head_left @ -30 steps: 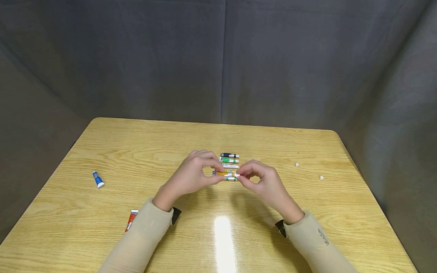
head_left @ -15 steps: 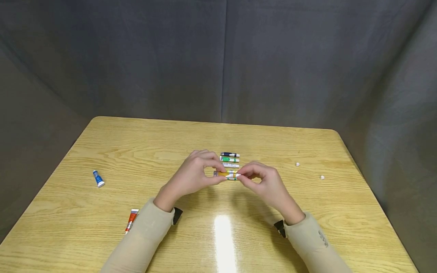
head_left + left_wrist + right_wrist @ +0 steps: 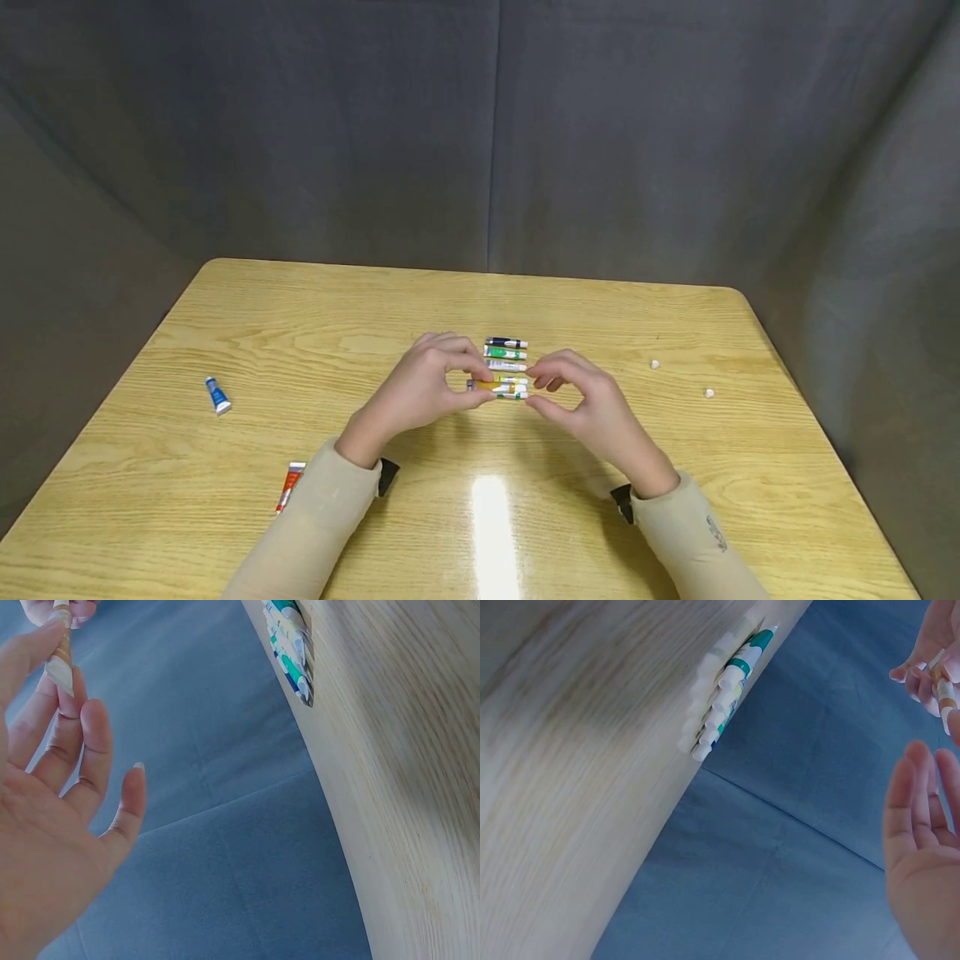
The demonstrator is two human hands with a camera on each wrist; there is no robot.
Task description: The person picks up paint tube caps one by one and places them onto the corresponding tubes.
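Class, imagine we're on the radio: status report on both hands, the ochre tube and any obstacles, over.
Left hand pinching ochre tube, raised above table. Right hand beside it, holding nothing. Row of tubes below; no obstruction seen.

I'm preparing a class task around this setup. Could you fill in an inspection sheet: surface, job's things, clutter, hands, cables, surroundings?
Surface: wood table, bright glare near the front.
Job's things: orange tube, held off the table; row of five tubes, lying side by side; blue tube and red tube apart at left, red partly hidden.
Clutter: two white bits at right, too small to identify.
Hands: left hand pinches the orange tube; right hand, thumb and fingers apart, at its other end.
Cables: nothing seen.
Surroundings: dark curtain behind and at both sides.
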